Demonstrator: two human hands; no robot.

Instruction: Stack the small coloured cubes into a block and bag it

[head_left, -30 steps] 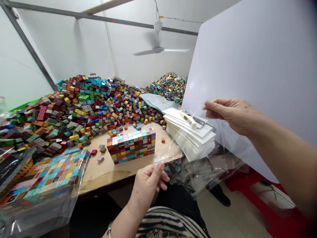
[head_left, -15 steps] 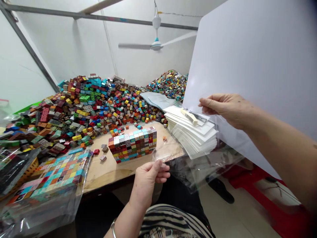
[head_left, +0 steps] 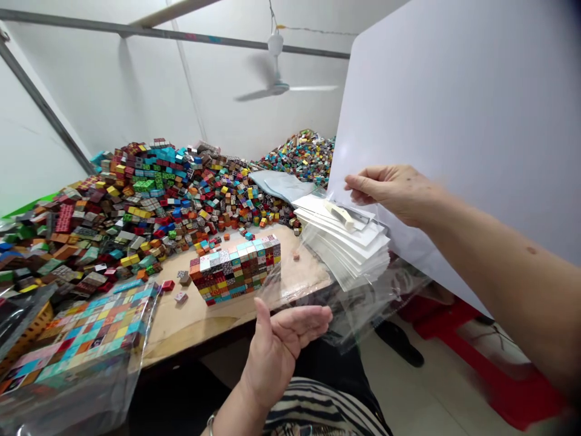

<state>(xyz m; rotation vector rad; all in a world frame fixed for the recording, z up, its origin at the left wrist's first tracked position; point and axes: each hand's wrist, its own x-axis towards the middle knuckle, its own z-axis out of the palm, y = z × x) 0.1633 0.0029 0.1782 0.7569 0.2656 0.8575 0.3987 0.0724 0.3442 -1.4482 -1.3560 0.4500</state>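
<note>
Your right hand point(head_left: 390, 191) hides where its fingertips meet the white board point(head_left: 454, 121), whose top and right run off frame. The clear bag point(head_left: 363, 284) blurs into the background; you can't make out its edges. The bagged blocks point(head_left: 77, 339) are cut off at left.

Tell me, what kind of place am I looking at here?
Probably a small packing workshop for toy cubes. A huge heap of loose coloured cubes covers the table, a neat block of stacked cubes stands ready, and the right hand holds a clear plastic bag beside white cards.
</note>
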